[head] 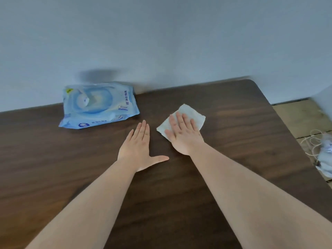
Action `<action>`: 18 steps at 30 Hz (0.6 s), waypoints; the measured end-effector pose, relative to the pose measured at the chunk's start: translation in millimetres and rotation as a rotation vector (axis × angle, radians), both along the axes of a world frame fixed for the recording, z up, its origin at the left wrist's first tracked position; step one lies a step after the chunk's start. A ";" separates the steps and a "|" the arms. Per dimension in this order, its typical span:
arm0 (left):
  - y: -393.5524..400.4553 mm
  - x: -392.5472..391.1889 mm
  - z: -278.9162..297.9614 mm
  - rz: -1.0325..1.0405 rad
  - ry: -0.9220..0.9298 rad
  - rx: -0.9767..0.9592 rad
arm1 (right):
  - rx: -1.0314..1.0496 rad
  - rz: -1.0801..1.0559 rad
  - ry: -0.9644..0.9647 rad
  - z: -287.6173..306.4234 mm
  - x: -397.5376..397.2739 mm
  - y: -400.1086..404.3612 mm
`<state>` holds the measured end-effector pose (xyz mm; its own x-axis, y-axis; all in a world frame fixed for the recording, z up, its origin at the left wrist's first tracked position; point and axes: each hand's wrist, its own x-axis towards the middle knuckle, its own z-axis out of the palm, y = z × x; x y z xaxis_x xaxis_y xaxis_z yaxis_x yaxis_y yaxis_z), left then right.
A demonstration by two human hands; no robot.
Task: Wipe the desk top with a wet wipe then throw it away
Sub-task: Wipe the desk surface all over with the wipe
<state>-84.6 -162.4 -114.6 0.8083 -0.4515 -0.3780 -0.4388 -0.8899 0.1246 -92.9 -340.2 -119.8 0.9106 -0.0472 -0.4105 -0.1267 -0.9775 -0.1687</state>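
Note:
A white wet wipe (188,113) lies flat on the dark wooden desk top (242,123), right of centre. My right hand (184,134) presses flat on the wipe with its fingers spread, covering its near half. My left hand (141,148) rests palm down on the bare wood just left of the wipe, fingers straight and thumb out, holding nothing. A light blue pack of wet wipes (98,105) lies at the back left against the wall, its lid shut.
A grey wall (161,42) runs along the desk's far edge. The desk's right edge drops to a tan floor (298,115), where white cables (312,142) and a pale crumpled bag (326,159) lie.

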 end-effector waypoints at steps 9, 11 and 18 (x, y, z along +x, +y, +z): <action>218.1 -69.2 2.6 0.434 -0.055 0.089 | 0.049 0.471 -0.032 -7.1 16.8 228.3; 260.7 -88.0 3.6 0.564 -0.065 0.137 | 0.060 0.564 -0.028 -7.8 18.8 276.1; 383.3 -147.4 -1.7 0.907 -0.050 0.143 | 0.115 0.720 -0.067 -14.8 29.4 420.1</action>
